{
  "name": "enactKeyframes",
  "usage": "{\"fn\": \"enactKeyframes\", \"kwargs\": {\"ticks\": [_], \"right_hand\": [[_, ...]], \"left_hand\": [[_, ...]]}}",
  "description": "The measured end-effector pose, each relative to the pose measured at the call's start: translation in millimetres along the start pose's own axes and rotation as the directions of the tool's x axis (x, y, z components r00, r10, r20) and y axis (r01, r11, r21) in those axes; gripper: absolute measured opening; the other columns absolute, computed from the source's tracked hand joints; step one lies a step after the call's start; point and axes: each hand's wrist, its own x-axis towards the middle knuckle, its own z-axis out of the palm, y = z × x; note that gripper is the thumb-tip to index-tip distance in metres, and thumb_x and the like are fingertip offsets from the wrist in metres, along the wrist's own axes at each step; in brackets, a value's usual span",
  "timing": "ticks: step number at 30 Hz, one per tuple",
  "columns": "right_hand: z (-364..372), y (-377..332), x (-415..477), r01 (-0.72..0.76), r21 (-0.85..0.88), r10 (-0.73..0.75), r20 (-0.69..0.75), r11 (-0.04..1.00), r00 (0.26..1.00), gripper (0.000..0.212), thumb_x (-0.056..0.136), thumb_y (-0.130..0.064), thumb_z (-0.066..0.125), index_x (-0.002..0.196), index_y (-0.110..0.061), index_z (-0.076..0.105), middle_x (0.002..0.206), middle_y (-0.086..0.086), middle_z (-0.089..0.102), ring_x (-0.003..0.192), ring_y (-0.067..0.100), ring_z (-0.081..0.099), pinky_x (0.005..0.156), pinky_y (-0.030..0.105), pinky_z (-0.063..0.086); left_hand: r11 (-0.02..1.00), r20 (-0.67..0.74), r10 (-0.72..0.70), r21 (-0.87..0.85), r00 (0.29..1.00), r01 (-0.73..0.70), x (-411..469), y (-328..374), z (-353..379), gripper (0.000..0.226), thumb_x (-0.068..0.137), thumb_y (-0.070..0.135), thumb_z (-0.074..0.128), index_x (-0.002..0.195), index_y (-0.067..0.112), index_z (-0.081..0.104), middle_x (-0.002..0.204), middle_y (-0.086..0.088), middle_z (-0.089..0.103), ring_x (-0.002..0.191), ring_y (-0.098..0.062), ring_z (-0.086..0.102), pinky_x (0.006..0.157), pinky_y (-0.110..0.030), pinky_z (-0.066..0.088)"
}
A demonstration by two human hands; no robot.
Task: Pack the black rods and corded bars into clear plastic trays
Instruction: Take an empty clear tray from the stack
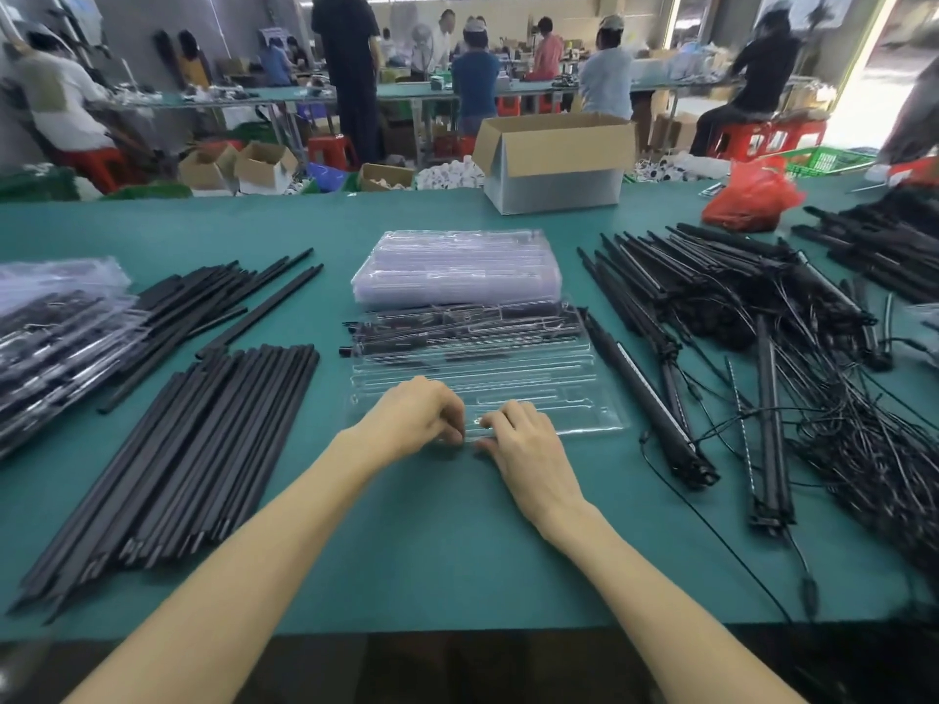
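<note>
In the head view, both forearms reach up from the bottom edge to the centre of the frame. There the two hands meet at the near edge of a clear tray (569, 403), which lies flat on the green counter (447, 551). The left hand (416, 419) has its fingers curled and pinches the tray's near rim. The right hand (523, 444), just beside it, does the same, with bent fingers on top of the rim and the thumb tucked at the edge. The channels of this tray look bare (glare makes the far ones hard to read).

Just above it in the frame lies a filled tray (457, 325) with black parts inside. Above that is a stack of empty trays (457, 271).

The black rods (193, 449) lie in a neat slanted bundle at lower left, with a looser second pile (223, 297) above them. At the far left edge sit packed trays (45, 327), partly cut off by the frame.

The corded bars (737, 317) fill the right side in a heap, their thin black cords tangled over the counter. One single bar (645, 393) lies just beside the clear tray's right end.

An open cardboard box (554, 160) stands at upper centre and a red bag (747, 195) at upper right. Beyond the counter, people work at other benches.
</note>
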Motion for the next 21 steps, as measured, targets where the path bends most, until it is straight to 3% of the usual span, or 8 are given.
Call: {"fn": "enactKeyframes", "kwargs": {"ticks": [6,12,17,21], "right_hand": [[-0.5,-0.8,0.5,0.001,0.008,-0.001,0.012,1.000,1.000,0.014,0.090,-0.019,0.073,0.097,-0.008,0.067,0.094,0.007,0.062,0.087,0.029,0.058,0.075,0.040,0.050],[-0.2,-1.1,1.1,0.008,0.016,-0.008,0.007,1.000,1.000,0.013,0.091,-0.018,0.073,0.094,-0.006,0.067,0.091,0.008,0.062,0.084,0.031,0.058,0.073,0.041,0.050],[-1.1,-1.6,1.6,0.005,0.026,-0.005,0.006,1.000,1.000,0.014,0.091,-0.020,0.072,0.093,-0.007,0.067,0.090,0.008,0.062,0.084,0.030,0.057,0.073,0.041,0.049],[-1.1,-1.4,2.4,0.012,0.046,-0.013,0.022,0.999,1.000,0.012,0.095,-0.019,0.067,0.090,-0.009,0.067,0.088,0.006,0.061,0.085,0.030,0.056,0.074,0.042,0.048]], "left_hand": [[0.999,0.023,0.008,0.045,1.000,-0.009,-0.3,3.2,-1.6,0.013,0.086,0.017,0.076,0.089,0.029,0.078,0.078,0.017,0.071,0.080,-0.007,0.066,0.080,-0.028,0.054],[0.996,0.018,0.034,0.077,0.999,-0.036,0.5,1.9,-0.3,0.017,0.087,0.014,0.072,0.091,0.029,0.079,0.087,0.014,0.075,0.081,-0.008,0.065,0.079,-0.027,0.052],[0.997,0.005,0.043,0.063,0.999,-0.044,3.1,-1.4,-0.2,0.013,0.086,0.019,0.075,0.090,0.031,0.079,0.064,0.026,0.060,0.063,0.011,0.054,0.069,-0.022,0.043],[0.997,0.005,0.041,0.060,0.999,-0.041,5.6,-3.5,0.2,0.013,0.086,0.019,0.075,0.086,0.031,0.078,0.056,0.031,0.055,0.062,0.012,0.053,0.066,-0.021,0.039]]}}
